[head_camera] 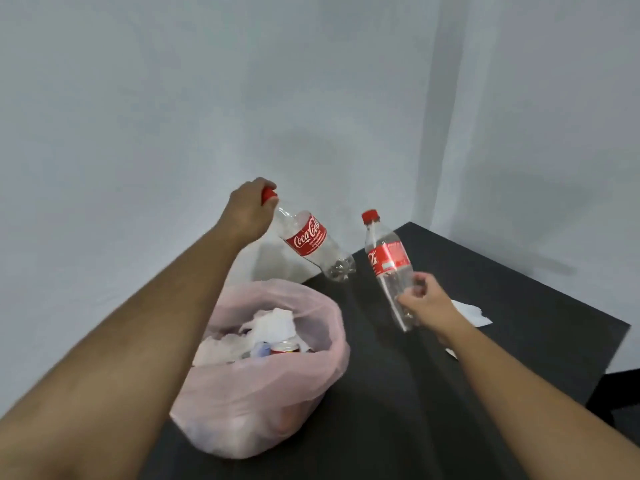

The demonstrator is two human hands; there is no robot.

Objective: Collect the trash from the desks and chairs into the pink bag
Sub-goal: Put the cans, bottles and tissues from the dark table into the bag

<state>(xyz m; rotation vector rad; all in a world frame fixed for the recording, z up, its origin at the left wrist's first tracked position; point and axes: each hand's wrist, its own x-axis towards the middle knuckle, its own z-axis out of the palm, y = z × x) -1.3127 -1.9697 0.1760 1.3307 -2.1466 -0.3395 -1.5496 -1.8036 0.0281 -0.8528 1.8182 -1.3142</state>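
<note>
Two Coca-Cola bottles in the hands, pink bag open on the bench

Both hands are occupied. The left hand is curled round the neck of the first bottle, at its red cap. It holds the bottle in the air, tilted, with the base pointing down and to the right over the far edge of the black bench. This clear plastic bottle looks empty, and its red Coca-Cola label faces the camera.

The right hand grips the lower part of the second bottle between thumb and fingers. That bottle has its cap uppermost and leans a little to the left. Whether its base touches the bench cannot be told. The two bottles are near each other but apart.

The pink bag stands on the left part of the bench, on the near side of the first bottle and beside the left forearm. Its mouth gapes upward. Inside it lie crumpled white paper and the top of a red can. A bluish thing beside the can is too blurred to tell.

One flat white paper sheet lies on the bench just behind the right hand, partly hidden by it. A pale wall rises behind the bench.
</note>
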